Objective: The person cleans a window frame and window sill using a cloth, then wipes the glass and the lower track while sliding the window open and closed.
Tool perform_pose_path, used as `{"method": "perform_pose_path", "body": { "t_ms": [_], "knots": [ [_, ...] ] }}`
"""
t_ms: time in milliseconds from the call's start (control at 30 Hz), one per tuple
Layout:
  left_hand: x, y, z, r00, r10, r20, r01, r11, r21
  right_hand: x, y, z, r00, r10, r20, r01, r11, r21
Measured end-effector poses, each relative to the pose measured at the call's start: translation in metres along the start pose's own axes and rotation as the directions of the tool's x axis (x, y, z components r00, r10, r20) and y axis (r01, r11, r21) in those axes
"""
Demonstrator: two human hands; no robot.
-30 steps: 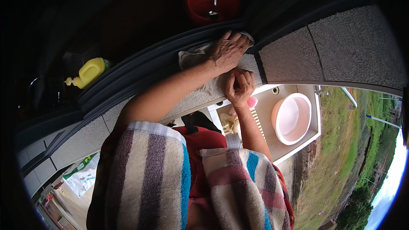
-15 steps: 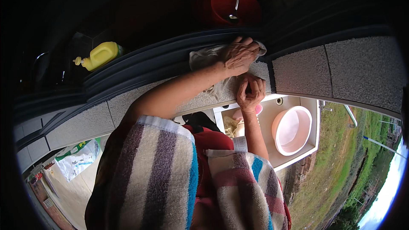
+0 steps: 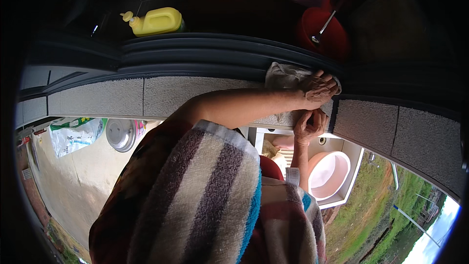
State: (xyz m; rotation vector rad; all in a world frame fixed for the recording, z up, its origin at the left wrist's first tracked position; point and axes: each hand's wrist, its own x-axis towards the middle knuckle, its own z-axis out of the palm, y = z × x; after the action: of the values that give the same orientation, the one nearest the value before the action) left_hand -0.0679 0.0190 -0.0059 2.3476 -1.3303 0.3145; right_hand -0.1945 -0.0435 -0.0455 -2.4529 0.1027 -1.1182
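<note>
My left hand point(image 3: 320, 89) presses a crumpled greyish-white cloth point(image 3: 284, 74) against the dark window frame point(image 3: 210, 54), its fingers curled over the cloth's right end. Part of the cloth hangs below my left forearm onto the rough tiled ledge point(image 3: 185, 87). Just under it, my right hand point(image 3: 311, 124) rests at the ledge's edge, with fingers curled into a loose fist and nothing visible inside. The two hands nearly touch at a dark joint between tiles.
Behind the frame are a yellow jug with a pump point(image 3: 159, 21) and a red bowl point(image 3: 330, 44) with a metal spoon point(image 3: 324, 27). Below the ledge, a white sink point(image 3: 348, 186) holds a pink basin point(image 3: 343, 159). A round metal lid point(image 3: 120, 134) and plastic bag point(image 3: 73, 138) lie left.
The whole view has shifted, bringing the metal lid into sight at left. Against the frame and tile joint, both hands and the cloth stay in nearly the same places.
</note>
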Motion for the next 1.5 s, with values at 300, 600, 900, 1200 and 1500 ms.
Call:
{"method": "perform_pose_path", "body": {
  "t_ms": [300, 600, 900, 1200, 1500],
  "knots": [
    [-0.109, -0.046, -0.092, 0.987, -0.159, -0.003, 0.158, 0.978, 0.133, 0.012, -0.015, -0.005, 0.990, 0.118, 0.071, -0.117, 0.993, -0.015],
    [-0.343, -0.089, -0.161, 0.758, -0.626, -0.184, 0.628, 0.776, -0.052, 0.015, -0.017, -0.005, 0.988, 0.139, 0.064, -0.138, 0.990, -0.021],
    [-0.323, -0.090, -0.150, 0.736, -0.653, -0.180, 0.660, 0.751, -0.024, 0.019, -0.016, -0.007, 0.978, 0.154, 0.141, -0.145, 0.987, -0.071],
    [-0.325, -0.099, -0.131, 0.731, -0.663, -0.159, 0.668, 0.744, -0.030, 0.025, -0.020, -0.008, 0.965, 0.192, 0.177, -0.177, 0.979, -0.099],
    [-0.332, -0.100, -0.142, 0.739, -0.656, -0.155, 0.658, 0.752, -0.042, 0.020, -0.017, -0.011, 0.962, 0.186, 0.202, -0.171, 0.981, -0.087]
  ]
}}
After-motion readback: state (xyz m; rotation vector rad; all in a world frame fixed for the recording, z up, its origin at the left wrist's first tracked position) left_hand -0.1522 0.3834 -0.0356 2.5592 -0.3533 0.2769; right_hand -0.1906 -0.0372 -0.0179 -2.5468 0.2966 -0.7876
